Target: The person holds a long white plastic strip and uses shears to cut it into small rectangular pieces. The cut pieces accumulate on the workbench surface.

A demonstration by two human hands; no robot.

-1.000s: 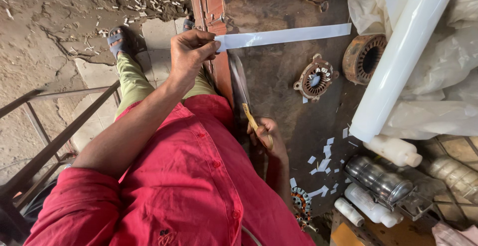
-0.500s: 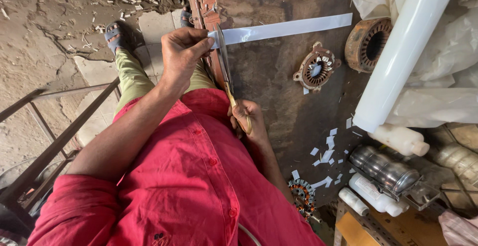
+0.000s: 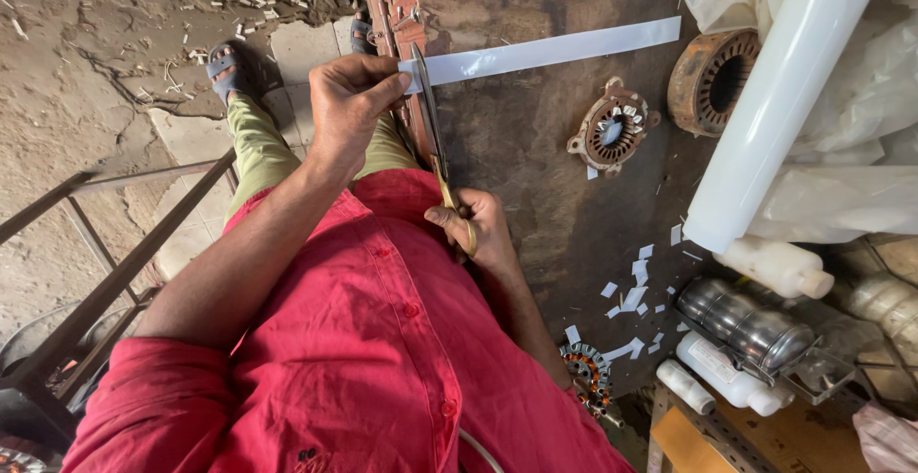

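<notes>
My left hand point(image 3: 349, 100) pinches the near end of a long white paper strip point(image 3: 550, 50) that runs right across the dark workbench point(image 3: 535, 157) to a big white roll point(image 3: 784, 90). My right hand point(image 3: 478, 229) grips the brass handles of a long pair of scissors point(image 3: 435, 143). The blades point away from me and meet the strip just beside my left fingers. I am wearing a red shirt and olive trousers.
Two rusty motor stators point(image 3: 612, 133) point(image 3: 712, 81) lie on the bench. White paper offcuts point(image 3: 631, 286) are scattered near white bottles point(image 3: 775, 263) and a shiny metal cylinder point(image 3: 746, 320). A metal frame point(image 3: 105, 253) stands at my left above a cracked floor with littered scraps point(image 3: 258, 0).
The scissors have swung up from beside my body to the strip, and the blades now sit at its near end. My left hand has kept its hold on the strip.
</notes>
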